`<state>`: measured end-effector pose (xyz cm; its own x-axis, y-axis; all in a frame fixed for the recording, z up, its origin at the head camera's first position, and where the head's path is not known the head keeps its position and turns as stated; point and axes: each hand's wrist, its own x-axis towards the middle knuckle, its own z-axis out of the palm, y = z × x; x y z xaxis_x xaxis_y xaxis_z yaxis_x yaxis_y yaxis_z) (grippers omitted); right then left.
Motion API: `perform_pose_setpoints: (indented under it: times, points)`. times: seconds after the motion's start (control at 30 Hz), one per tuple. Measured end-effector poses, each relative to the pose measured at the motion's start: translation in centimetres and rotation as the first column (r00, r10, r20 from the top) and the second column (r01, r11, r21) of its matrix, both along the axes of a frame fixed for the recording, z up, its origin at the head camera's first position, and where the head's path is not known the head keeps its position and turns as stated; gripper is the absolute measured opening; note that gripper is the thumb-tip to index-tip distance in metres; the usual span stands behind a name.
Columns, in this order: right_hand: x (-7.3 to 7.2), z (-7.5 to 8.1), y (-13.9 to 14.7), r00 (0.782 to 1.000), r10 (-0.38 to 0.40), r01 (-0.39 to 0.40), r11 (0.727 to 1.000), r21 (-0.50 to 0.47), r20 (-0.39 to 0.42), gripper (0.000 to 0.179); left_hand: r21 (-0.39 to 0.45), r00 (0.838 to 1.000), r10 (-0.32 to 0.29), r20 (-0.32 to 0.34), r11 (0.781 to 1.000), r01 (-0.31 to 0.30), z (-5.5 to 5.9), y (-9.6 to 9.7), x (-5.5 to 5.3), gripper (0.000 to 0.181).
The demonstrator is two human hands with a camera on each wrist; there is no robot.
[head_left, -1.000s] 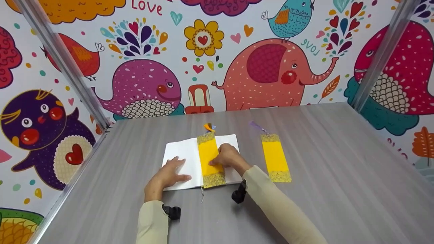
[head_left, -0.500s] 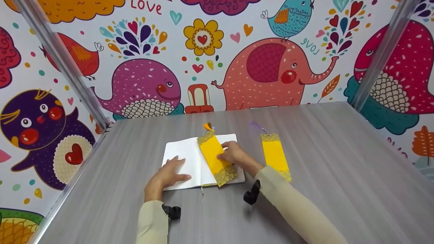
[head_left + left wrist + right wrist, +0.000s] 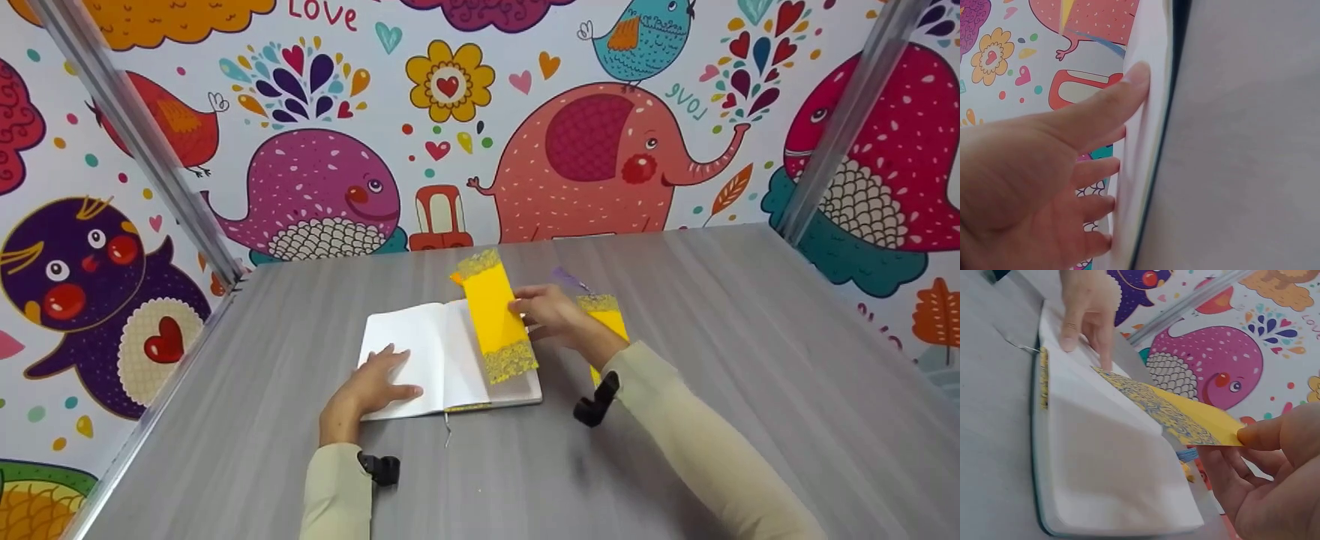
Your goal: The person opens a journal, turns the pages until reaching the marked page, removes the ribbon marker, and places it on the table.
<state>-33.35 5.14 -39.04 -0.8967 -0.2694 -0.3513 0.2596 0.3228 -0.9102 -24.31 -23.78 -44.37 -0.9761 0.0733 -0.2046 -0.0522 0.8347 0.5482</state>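
Note:
A notebook [image 3: 405,337] lies spread with blank white pages facing up. My left hand [image 3: 375,382] rests on its left page, fingers spread; in the left wrist view the thumb [image 3: 1112,101] and fingertips touch the paper. Above the right page, a yellow bookmark [image 3: 495,307] with patterned ends is held tilted in the air. My right hand [image 3: 555,315] pinches its right edge between thumb and fingers, plain in the right wrist view. A patterned yellow strip [image 3: 1044,377] shows at the notebook's lower edge; the rest of it is hidden under the pages.
A second yellow bookmark [image 3: 600,304] with a purple tassel [image 3: 570,279] lies on the grey table [image 3: 712,337] to the right, partly covered by my right arm. A thin ribbon [image 3: 448,431] hangs from the notebook's lower edge. A cartoon-printed wall [image 3: 450,157] stands behind.
My right hand has lifted the bookmark off the notebook and moved it to the right and away from me. More of the right page shows. My left hand has stayed in place.

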Motion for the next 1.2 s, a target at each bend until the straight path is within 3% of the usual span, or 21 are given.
perform_pose_setpoints:
  times: [0.2,0.57,0.7,0.97,1.2]
  points:
    - [-1.5,0.9,3.8,0.999,-0.035,0.035,0.999,0.016,-0.040,0.045,0.015,1.000,-0.006,-0.012,1.000,0.006,0.0,0.0,0.1,0.074]
    - [-3.9,1.4,11.4,0.983,-0.178,0.180,0.982,0.058,-0.039,0.057,0.020,1.000,-0.020,-0.012,1.000,0.020,0.1,0.0,0.1,0.073]
    - [-4.8,1.6,13.4,0.966,-0.248,0.253,0.964,0.078,-0.068,0.058,0.016,1.000,-0.019,-0.012,1.000,0.019,0.0,-0.1,0.0,0.073]
    - [-6.3,1.8,16.7,0.943,-0.314,0.325,0.940,0.108,-0.110,0.059,0.013,1.000,-0.011,-0.004,1.000,0.011,-0.1,-0.1,0.0,0.072]
    - [-6.7,0.3,18.2,0.932,-0.358,0.362,0.925,0.112,-0.053,0.059,0.008,1.000,-0.010,-0.010,1.000,0.010,-0.1,-0.2,0.0,0.074]
